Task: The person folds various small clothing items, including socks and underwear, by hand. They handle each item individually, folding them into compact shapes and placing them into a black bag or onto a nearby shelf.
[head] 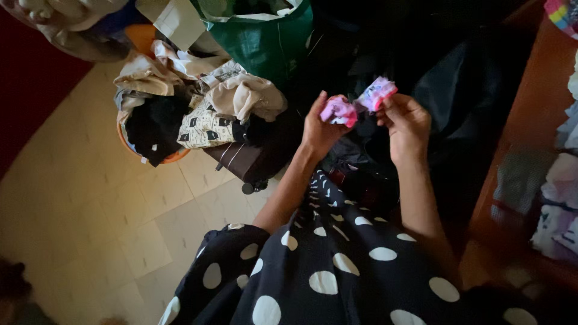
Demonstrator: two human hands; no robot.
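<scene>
both hands pinch a small pink cloth [356, 103], right of the laundry basket [129, 144]: left hand [322, 127] on one bunch, right hand [406, 123] the other. best kept taut, grip near the edges.

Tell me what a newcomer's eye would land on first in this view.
The small pink and purple cloth stands out, bright against the dark background at upper centre, held between the left hand and the right hand. To the left, an orange basket heaped with crumpled clothes sits on the pale tiled floor. Along the bottom spreads a black garment with white polka dots.
</scene>
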